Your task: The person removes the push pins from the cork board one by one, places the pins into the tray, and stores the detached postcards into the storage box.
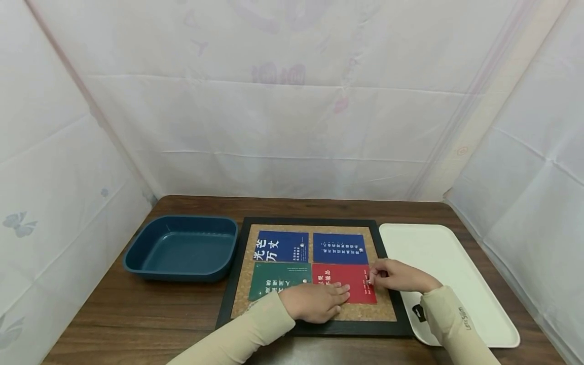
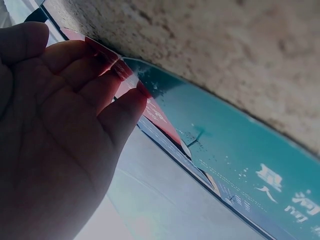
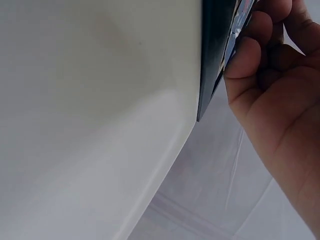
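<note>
A black-framed cork board [image 1: 388, 313] lies on the table with two blue cards [image 1: 280, 247], a green card [image 1: 269, 278] and a red card [image 1: 349, 274] on it. Small clear push pins [image 1: 361, 250] show on the blue and green cards. My left hand [image 1: 317, 302] rests on the red card with its fingers straight, covering its lower left part and a corner of the green one. At the red card's right edge, my right hand [image 1: 401, 276] pinches a small shiny push pin [image 1: 369, 282], mostly hidden by the fingertips.
To the left of the board stands a deep blue tray [image 1: 180, 276]. A flat white tray [image 1: 456, 263] is on the right, under my right forearm, with a small black object [image 1: 418, 313] near its left edge. White sheets [image 1: 292, 126] surround the wooden table [image 1: 118, 314].
</note>
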A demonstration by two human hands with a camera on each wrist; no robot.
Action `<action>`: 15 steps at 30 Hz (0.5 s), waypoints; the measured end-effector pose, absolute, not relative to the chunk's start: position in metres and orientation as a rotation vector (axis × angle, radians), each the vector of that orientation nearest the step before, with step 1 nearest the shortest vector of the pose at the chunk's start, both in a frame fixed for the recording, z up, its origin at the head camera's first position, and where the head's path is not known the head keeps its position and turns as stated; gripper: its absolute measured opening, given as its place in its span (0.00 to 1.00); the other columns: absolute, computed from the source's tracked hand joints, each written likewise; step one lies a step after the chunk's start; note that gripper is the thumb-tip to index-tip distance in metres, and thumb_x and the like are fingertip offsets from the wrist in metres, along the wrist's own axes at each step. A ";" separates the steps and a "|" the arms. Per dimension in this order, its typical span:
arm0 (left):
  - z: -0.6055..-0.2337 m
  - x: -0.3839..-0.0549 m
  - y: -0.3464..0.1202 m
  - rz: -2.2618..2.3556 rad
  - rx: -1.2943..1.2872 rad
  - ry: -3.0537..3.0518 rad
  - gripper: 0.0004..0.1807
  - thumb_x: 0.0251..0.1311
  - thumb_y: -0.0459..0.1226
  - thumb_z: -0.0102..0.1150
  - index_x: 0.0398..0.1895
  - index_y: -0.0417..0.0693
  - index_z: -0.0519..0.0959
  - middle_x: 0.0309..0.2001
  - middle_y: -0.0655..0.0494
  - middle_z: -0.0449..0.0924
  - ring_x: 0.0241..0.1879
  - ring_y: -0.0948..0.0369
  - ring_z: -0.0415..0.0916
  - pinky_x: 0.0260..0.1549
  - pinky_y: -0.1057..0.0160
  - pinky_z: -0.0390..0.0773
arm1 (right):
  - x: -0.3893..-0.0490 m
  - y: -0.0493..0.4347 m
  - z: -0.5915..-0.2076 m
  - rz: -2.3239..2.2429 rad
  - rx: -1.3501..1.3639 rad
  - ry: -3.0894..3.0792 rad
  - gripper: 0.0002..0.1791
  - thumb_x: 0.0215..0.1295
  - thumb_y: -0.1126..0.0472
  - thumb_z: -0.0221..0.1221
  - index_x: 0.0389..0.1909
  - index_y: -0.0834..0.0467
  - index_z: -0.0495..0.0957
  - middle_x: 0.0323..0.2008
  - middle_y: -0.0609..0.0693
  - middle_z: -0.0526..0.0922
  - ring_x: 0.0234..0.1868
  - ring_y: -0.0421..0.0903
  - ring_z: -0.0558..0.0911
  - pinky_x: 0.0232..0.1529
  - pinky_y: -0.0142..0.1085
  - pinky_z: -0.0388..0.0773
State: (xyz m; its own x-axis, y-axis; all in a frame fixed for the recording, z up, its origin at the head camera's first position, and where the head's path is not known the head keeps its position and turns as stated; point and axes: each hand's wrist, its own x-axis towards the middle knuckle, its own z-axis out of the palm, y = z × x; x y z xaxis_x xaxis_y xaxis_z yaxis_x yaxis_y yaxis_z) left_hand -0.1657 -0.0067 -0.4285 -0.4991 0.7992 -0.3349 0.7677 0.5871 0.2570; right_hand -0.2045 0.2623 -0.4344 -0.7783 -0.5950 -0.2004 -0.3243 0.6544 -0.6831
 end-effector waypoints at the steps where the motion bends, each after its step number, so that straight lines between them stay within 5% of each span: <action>1: -0.429 -0.166 -0.007 0.100 1.261 2.402 0.27 0.72 0.49 0.41 0.73 0.61 0.59 0.74 0.69 0.53 0.73 0.69 0.51 0.69 0.65 0.61 | -0.204 0.263 -0.434 -0.908 -0.715 2.465 0.04 0.65 0.64 0.56 0.31 0.56 0.79 0.30 0.46 0.75 0.29 0.36 0.71 0.27 0.28 0.71; 15: -0.429 -0.166 -0.007 0.118 1.259 2.405 0.27 0.72 0.49 0.41 0.73 0.62 0.59 0.74 0.69 0.53 0.73 0.69 0.51 0.69 0.65 0.62 | -0.207 0.281 -0.430 -0.907 -0.631 2.541 0.05 0.66 0.60 0.57 0.34 0.57 0.78 0.32 0.47 0.78 0.31 0.38 0.72 0.30 0.29 0.73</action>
